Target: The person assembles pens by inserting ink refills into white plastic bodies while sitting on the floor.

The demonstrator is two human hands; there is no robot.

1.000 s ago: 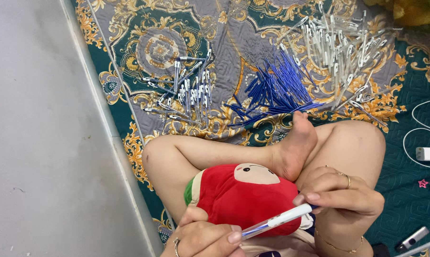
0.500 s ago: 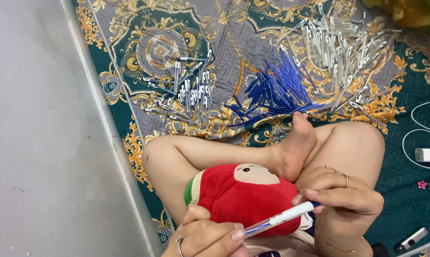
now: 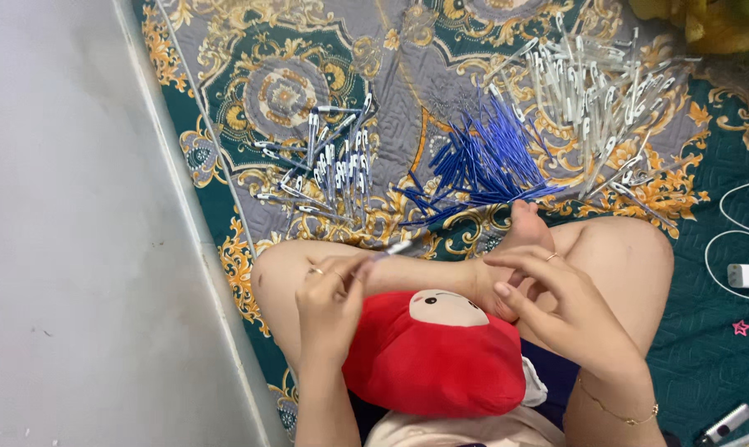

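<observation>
My left hand [image 3: 329, 302] is raised over my knee and pinches a white pen [image 3: 395, 247], blurred, its tip pointing away from me. Beyond it on the patterned rug [image 3: 407, 74] lies a small heap of assembled pens [image 3: 333, 170]. My right hand [image 3: 556, 298] hovers above my foot with fingers spread and nothing in it. A pile of blue refills [image 3: 482, 161] sits in front of my foot, and a larger heap of clear white pen barrels [image 3: 598, 91] lies further right. A red plush toy [image 3: 436, 356] rests on my lap.
Bare grey floor [image 3: 60, 248] runs along the rug's left edge. A white charger [image 3: 748, 275] with its cable lies at the right, a pink star [image 3: 740, 328] beneath it. A small grey device [image 3: 726, 424] is at the bottom right. Yellow-green fabric [image 3: 705, 21] shows top right.
My right hand has let go of the pen. My left hand has carried it up from my lap to above my knee, nearer the assembled pens.
</observation>
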